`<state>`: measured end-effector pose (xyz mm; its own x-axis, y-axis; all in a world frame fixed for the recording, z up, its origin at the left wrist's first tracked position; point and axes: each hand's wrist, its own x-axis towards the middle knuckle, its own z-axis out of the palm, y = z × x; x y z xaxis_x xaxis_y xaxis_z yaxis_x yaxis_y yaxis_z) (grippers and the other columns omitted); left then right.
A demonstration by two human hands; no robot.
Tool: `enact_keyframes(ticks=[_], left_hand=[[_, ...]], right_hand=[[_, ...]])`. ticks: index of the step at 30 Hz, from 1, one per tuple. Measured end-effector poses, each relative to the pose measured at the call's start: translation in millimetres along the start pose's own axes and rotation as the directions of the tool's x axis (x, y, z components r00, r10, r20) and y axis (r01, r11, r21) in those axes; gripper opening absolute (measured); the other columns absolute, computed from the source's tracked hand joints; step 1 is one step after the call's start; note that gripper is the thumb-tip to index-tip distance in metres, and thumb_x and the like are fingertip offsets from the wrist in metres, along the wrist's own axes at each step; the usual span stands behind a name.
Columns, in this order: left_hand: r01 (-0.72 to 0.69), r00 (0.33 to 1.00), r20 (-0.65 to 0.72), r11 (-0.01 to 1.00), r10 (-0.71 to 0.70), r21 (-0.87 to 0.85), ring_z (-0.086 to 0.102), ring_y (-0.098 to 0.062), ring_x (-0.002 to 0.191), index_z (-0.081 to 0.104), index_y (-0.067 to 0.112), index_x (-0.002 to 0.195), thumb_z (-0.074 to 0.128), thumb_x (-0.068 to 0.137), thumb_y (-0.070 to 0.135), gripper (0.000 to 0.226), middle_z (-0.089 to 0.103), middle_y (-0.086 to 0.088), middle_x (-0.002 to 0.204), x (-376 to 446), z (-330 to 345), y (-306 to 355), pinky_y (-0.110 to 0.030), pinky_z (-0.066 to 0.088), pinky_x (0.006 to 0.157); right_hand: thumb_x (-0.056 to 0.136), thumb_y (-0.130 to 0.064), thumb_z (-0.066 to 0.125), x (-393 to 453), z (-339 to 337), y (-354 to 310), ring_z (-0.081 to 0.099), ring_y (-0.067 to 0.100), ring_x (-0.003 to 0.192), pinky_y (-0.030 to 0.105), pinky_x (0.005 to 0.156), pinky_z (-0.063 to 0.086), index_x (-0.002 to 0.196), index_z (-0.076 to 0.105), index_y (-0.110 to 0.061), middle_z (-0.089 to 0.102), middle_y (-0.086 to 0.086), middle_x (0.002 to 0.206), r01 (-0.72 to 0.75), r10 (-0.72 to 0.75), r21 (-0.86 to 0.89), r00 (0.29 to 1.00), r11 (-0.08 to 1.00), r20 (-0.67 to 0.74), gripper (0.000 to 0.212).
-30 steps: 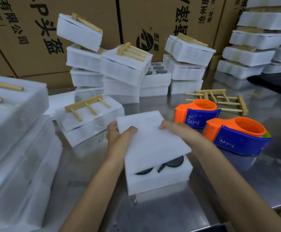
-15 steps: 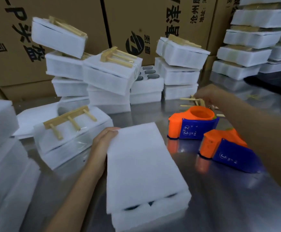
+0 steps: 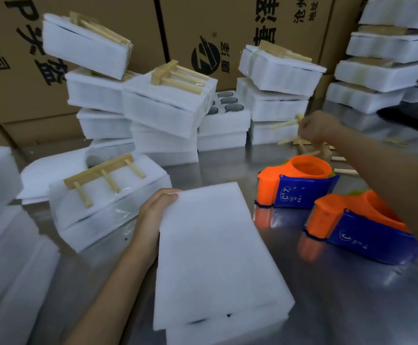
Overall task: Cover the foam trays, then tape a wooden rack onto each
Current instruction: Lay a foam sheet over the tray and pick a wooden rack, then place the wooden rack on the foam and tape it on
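My left hand [image 3: 153, 215] grips the far left corner of the white foam cover sheet [image 3: 215, 255], its fingers curled over the edge, holding it on the white foam tray [image 3: 230, 331] at the near edge of the shiny steel bench [image 3: 327, 307]. The sheet sits slightly askew: dark slots of the tray show under its near edge. My right hand [image 3: 318, 128] is far out behind the two orange-and-blue tape dispensers [image 3: 300, 185], fingers curled round a pale wooden rack [image 3: 288, 124] lifted from the loose wooden racks [image 3: 327, 155] lying there; blur hides exactly how it is pinched.

Risks, as I judge them. The raised rack looks caught against the ones below, so a quick pull could drag a second one along or scatter them. My right forearm passes just above the nearer dispenser and could knock it. With only one corner held, the light sheet could slide further off square, and tape would then fix the error. The tilted white foam stacks [image 3: 168, 108] behind look ready to topple if bumped.
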<state>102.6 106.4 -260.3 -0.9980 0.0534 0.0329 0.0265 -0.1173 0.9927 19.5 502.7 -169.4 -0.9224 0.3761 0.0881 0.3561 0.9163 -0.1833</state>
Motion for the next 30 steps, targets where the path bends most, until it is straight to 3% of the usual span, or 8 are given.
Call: enact_keyframes(ticks=[7,11,15,17,19,22,24,30], left_hand=[[0.156,0.988,0.000,0.985,-0.157,-0.075,0.059,-0.024,0.079,0.073,0.021,0.076,0.071,0.071,0.035,0.016,0.068,-0.003,0.083,-8.8,0.8,3.5,-0.038,0.045,0.079],[0.172,0.985,0.024,0.984,-0.171,-0.047,0.052,-0.024,0.071,0.066,0.021,0.072,0.072,0.059,0.039,0.024,0.062,-0.001,0.076,-15.3,-1.1,6.2,-0.037,0.042,0.071],[-0.019,0.996,0.083,0.995,0.011,0.100,0.068,-0.011,0.081,0.072,0.032,0.083,0.056,0.083,0.034,0.017,0.074,0.014,0.079,-20.2,-7.5,5.1,-0.027,0.056,0.071],[0.030,0.998,0.052,0.999,-0.032,0.037,0.066,-0.017,0.083,0.073,0.023,0.087,0.058,0.086,0.030,0.016,0.074,0.011,0.079,-19.1,-8.8,5.7,-0.032,0.053,0.073],[0.033,0.998,0.061,0.998,-0.030,-0.047,0.068,-0.017,0.084,0.077,0.016,0.088,0.061,0.084,0.026,0.019,0.076,-0.001,0.088,-17.9,-9.2,3.9,-0.034,0.055,0.076],[0.025,0.998,0.060,0.998,-0.021,-0.063,0.068,-0.020,0.091,0.078,0.018,0.086,0.063,0.079,0.028,0.019,0.076,-0.010,0.098,-19.3,-8.6,5.2,-0.039,0.052,0.086],[0.055,0.997,0.049,0.996,-0.052,-0.073,0.067,-0.024,0.092,0.078,0.022,0.084,0.063,0.081,0.027,0.017,0.075,-0.008,0.094,-18.9,-8.4,6.3,-0.041,0.051,0.087],[0.058,0.998,0.038,0.997,-0.056,-0.051,0.066,-0.024,0.094,0.076,0.020,0.087,0.060,0.082,0.026,0.017,0.074,-0.012,0.101,-21.1,-6.7,8.5,-0.046,0.050,0.097]], right_hand=[[0.085,0.006,0.052,-80.2,-68.5,-60.2,0.058,0.033,0.101,0.041,0.086,0.049,0.092,0.065,-0.005,0.061,0.012,0.106,0.488,-0.469,0.106,0.868,0.867,-0.163,0.018],[0.085,0.002,0.056,-172.3,-57.8,-125.5,0.059,0.026,0.090,0.043,0.069,0.049,0.090,0.067,-0.011,0.064,0.004,0.106,0.880,-0.879,-0.146,0.412,0.452,-0.241,0.017],[0.091,-0.001,0.054,-234.1,-26.0,-157.4,0.049,0.031,0.127,0.045,0.083,0.050,0.118,0.067,-0.014,0.058,0.007,0.135,0.951,-0.992,-0.304,0.091,0.062,0.083,0.033],[0.090,0.002,0.055,-247.5,-17.0,-154.8,0.037,0.028,0.140,0.043,0.088,0.051,0.117,0.067,-0.009,0.050,0.008,0.146,0.963,-0.967,-0.267,0.110,0.046,0.231,0.031],[0.086,0.001,0.056,-256.9,-15.2,-148.0,0.044,0.024,0.134,0.042,0.092,0.049,0.106,0.068,-0.009,0.058,0.004,0.137,0.971,-0.968,-0.144,0.210,0.191,0.137,0.025],[0.092,-0.027,0.055,-266.5,-19.6,-140.1,0.055,0.018,0.100,0.037,0.068,0.046,0.109,0.055,-0.020,0.062,-0.006,0.106,0.819,-0.818,-0.038,0.567,0.572,-0.099,0.019],[0.094,-0.050,0.049,-268.1,-19.9,-138.5,0.055,0.018,0.087,0.032,0.062,0.034,0.103,0.050,-0.022,0.058,-0.004,0.093,0.672,-0.688,-0.208,0.726,0.711,-0.007,0.030],[0.095,-0.022,0.048,-280.2,-3.5,-145.0,0.054,0.020,0.101,0.034,0.067,0.041,0.101,0.057,-0.019,0.060,-0.002,0.105,0.680,-0.684,-0.164,0.729,0.715,0.039,0.011]])
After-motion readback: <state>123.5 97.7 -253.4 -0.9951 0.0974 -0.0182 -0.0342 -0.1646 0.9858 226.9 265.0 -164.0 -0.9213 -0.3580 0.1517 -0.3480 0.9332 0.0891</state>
